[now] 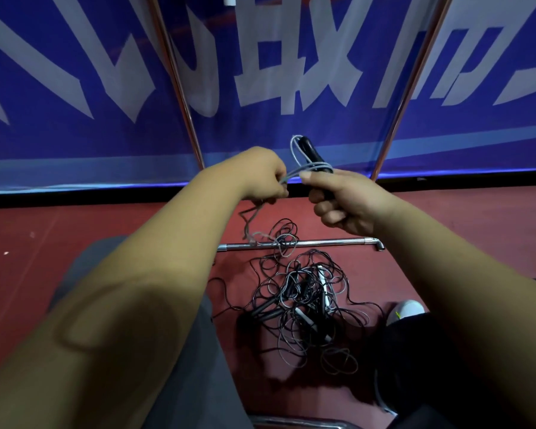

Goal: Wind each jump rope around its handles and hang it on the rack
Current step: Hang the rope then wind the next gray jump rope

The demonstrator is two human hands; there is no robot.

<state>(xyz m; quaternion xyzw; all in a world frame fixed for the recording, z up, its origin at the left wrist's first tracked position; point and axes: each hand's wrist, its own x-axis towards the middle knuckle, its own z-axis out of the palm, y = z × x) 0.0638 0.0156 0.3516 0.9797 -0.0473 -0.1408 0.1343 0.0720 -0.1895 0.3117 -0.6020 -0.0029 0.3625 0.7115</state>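
**Blue banner** (75, 125), white lettering. Fills the upper half of the frame edge to edge. Its lower border meets a black strip above the red floor (59, 230).

**Grey trouser leg** (84, 267). Lower left, under the left forearm.

**Left upright** (180, 85) of the rack. Chrome tube slanting from the top edge toward centre frame, its foot hidden behind the left hand.

**Left hand** (263, 176). Centre frame, fingers curled, pinching the grey rope (294, 173) where it leaves the handles. The rope's loose tail drops from under the fist to the floor and crosses the base bar.

**Black handles** (314, 156). Held together, tips pointing up and slightly left. Several turns of grey rope go round them, and one loop stands beside the tops.

**Right hand** (344, 205). Just right of the left hand, with a narrow gap between them. The fingers wrap the lower part of the handles and the thumb lies over the turns.

**Base bar** (322, 242). Chrome, lying level on the floor below the hands, with a bent foot at its right end.

**Pile of jump ropes** (304, 301). Lower centre, black and grey cords tangled with black and white handles. The top loops lie over the base bar. Red floor shows between the pile's left edge and the grey leg.

**Right upright** (412, 85). Slants from the top edge down to the black strip, right of the right hand. The span of banner between the two uprights widens upward.

**White shoe** (407, 309). Lower right, near the pile's outermost loops. Whether the loops touch it cannot be told.
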